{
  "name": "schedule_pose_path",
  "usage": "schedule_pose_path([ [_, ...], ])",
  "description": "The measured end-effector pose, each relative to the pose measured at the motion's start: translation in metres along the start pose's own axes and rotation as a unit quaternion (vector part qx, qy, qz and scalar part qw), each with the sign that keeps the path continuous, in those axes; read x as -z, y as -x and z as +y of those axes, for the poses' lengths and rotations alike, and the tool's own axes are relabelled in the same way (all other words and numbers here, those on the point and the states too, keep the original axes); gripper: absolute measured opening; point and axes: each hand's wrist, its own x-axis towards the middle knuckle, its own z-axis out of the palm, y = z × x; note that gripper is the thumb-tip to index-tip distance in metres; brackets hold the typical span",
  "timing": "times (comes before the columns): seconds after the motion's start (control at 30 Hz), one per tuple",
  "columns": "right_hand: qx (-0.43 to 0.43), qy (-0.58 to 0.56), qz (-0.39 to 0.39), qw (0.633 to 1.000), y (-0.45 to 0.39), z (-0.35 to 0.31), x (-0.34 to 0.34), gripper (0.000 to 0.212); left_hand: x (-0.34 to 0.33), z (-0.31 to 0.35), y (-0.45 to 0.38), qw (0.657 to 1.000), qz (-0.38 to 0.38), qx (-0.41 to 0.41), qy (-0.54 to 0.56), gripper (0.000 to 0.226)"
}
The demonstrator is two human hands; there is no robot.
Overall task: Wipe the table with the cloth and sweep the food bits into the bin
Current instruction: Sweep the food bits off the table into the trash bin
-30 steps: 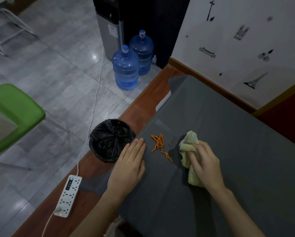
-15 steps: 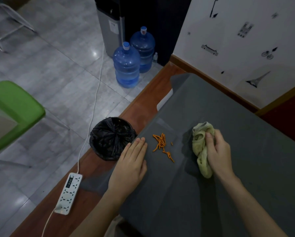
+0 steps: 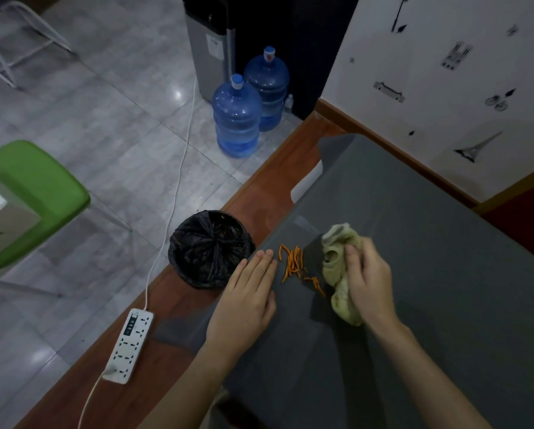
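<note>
Fingers point(image 3: 357, 258) of the right hand point(image 3: 367, 283) are clamping the crumpled, soft cloth point(image 3: 336, 264) beside thin orange food bits point(image 3: 293, 263) near the smooth grey surface's point(image 3: 429, 243) left edge, while the left hand point(image 3: 247, 298) is lying flat, fingers together.

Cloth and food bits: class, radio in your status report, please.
Right hand gripping cloth, just right of food bits. Left hand flat on table, between bits and bin.

dim indoor light, glare on the floor tiles point(image 3: 179, 95), wide-angle bending at edges.
</note>
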Motion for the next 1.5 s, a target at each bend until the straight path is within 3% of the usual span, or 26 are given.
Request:
schedule_pose_path([
  [0.2, -0.008, 0.070, 0.020, 0.997, 0.001, 0.023, 0.011, 0.015, 0.000, 0.001, -0.001, 1.000, 0.004, 0.001, 0.003, 0.052],
  [0.4, 0.027, 0.191, 0.023, 0.981, 0.008, 0.017, -0.015, 0.034, 0.000, 0.001, -0.001, 1.000, 0.007, 0.001, -0.005, 0.052],
  [0.7, -0.011, 0.171, 0.010, 0.985, 0.066, 0.004, -0.015, 0.033, 0.000, 0.002, 0.000, 1.000, 0.016, -0.005, -0.023, 0.052],
  [0.83, -0.023, 0.180, 0.009, 0.983, 0.066, 0.005, -0.009, 0.023, 0.000, 0.004, 0.001, 0.999, 0.015, -0.009, -0.050, 0.048],
  [1.0, -0.079, 0.252, -0.049, 0.963, 0.071, -0.003, 0.017, 0.036, 0.013, 0.015, 0.004, 0.994, -0.042, 0.017, -0.097, 0.047],
  [1.1, -0.066, 0.274, -0.080, 0.956, 0.079, -0.013, 0.033, 0.045, 0.025, 0.029, 0.010, 0.991, -0.085, 0.045, -0.096, 0.046],
  [1.33, 0.029, 0.082, -0.042, 0.995, 0.110, -0.038, 0.047, 0.036, 0.048, 0.037, 0.030, 0.991, -0.110, 0.068, -0.030, 0.021],
  [1.5, 0.036, -0.035, -0.100, 0.994, 0.109, -0.057, 0.014, 0.021, 0.065, 0.017, 0.035, 0.990, -0.079, 0.111, 0.025, 0.018],
])
